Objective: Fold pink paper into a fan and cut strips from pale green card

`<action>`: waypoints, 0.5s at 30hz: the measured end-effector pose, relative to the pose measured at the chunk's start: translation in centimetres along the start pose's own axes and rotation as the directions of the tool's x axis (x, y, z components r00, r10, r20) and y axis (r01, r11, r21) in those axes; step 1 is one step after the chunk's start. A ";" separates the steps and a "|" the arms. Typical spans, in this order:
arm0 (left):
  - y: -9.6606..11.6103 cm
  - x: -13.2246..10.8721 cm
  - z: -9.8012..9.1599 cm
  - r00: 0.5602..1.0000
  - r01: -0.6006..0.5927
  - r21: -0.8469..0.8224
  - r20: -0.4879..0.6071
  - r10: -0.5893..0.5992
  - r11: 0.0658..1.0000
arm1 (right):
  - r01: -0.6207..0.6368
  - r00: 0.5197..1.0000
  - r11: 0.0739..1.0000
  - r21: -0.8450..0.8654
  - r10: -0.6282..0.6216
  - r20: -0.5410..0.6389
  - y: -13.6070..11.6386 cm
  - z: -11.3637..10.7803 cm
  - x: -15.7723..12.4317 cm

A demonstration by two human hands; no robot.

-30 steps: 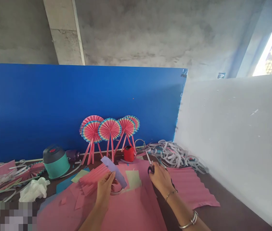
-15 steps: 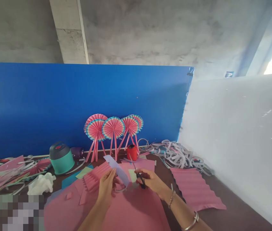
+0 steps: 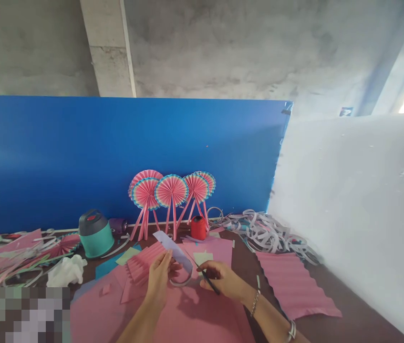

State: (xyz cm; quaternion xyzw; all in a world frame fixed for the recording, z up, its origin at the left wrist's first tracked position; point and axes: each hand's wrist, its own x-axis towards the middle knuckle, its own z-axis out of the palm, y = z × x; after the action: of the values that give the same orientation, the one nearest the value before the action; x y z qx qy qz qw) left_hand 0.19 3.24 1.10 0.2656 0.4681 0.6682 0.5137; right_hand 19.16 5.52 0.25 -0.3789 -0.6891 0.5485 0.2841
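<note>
A lavender paper strip (image 3: 177,252) is pinched in my left hand (image 3: 159,274), slanting up to the left, its lower end curling under. My right hand (image 3: 222,280) grips a pair of scissors (image 3: 209,280) with dark handles, the blades pointing toward the strip's right edge. Whether the blades touch the paper I cannot tell. Beneath both hands lies a large pink sheet (image 3: 194,314). Left of my left hand sits a pleated pink paper (image 3: 144,263). A pale green paper piece (image 3: 203,258) lies just behind my right hand.
Several pink pleated paper fans (image 3: 171,190) lean against the blue partition (image 3: 151,138). A red container (image 3: 198,227) stands before them. A teal-and-grey container (image 3: 96,236) and crumpled white tissue (image 3: 66,270) are left. Tangled paper strips (image 3: 266,231) and a wavy pink sheet (image 3: 296,283) are right.
The scissors have tilted from nearly upright to a flatter slant toward the strip, and my right hand has turned with them. My left hand keeps its pinch. The view has shifted slightly.
</note>
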 end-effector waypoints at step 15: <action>-0.3 0.3 -0.1 1.000 0.019 -0.038 0.006 -0.018 0.999 | 0.014 1.000 0.993 -0.118 -0.015 -0.008 -0.4 0.1 -0.1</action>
State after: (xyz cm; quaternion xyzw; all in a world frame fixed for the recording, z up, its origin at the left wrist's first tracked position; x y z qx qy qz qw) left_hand 0.13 3.53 0.70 0.2533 0.4562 0.6715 0.5262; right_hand 19.04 5.31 0.57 -0.3924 -0.7217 0.5030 0.2686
